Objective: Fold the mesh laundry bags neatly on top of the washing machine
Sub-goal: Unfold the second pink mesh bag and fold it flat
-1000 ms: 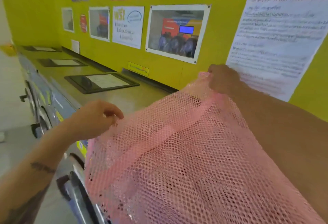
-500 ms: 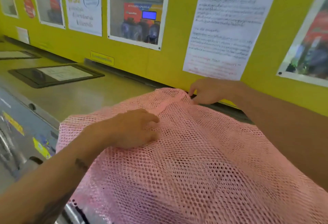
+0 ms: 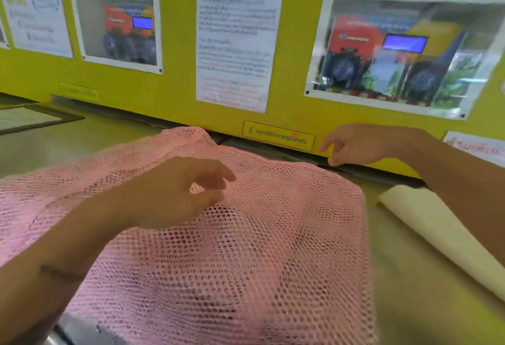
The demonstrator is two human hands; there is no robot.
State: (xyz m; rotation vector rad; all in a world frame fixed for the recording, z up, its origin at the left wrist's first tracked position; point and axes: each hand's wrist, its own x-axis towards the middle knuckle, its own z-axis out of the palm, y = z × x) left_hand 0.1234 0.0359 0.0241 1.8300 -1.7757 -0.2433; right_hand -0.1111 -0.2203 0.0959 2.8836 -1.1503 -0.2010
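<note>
The single head camera looks forward and down, close over the washing machine top [image 3: 410,276], yellow wall [image 3: 175,93] at 12 o'clock.

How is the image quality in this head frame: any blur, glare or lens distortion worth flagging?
Head view: both hands, left and right, are motion-blurred, as is the left part of the pink mesh bag; the framed photo on the yellow wall shows reflective glare; the text sheet is too soft to read; the wide-angle lens bows the wall's lower edge; lighting is even, without hard shadows.

Bright, even light; motion blur throughout, wide-angle bending at edges.
</note>
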